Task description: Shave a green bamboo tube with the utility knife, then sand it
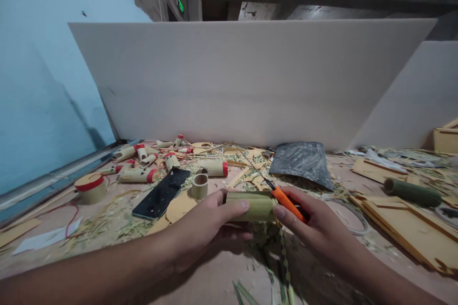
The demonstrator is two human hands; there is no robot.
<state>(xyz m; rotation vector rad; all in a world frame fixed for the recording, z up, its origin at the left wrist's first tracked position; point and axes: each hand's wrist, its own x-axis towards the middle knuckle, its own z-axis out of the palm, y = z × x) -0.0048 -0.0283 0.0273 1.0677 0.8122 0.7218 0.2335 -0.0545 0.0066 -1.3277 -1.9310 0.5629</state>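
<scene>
My left hand [211, 226] is closed around the left part of a short green bamboo tube [252, 206], its thumb lying along the top. My right hand [315, 221] grips an orange-handled tool [288, 202] with a long, thin dark shaft pointing up and left, away from me. The right thumb presses against the tube's right end. Behind the tube, the tool passes close to its right end; whether they touch is unclear. A thin, curled strip of bamboo [285, 259] hangs below that end. Left of the tube stands a pale bamboo ring [199, 186].
A black phone [162, 194] lies to the left, near several red-ended bamboo tubes [138, 175]. Dark sandpaper [301, 164] curls up behind my right hand. Rightward are a roll of tape [363, 228], wooden panels [411, 231] and a dark green bamboo tube [411, 193]. Shavings litter the table.
</scene>
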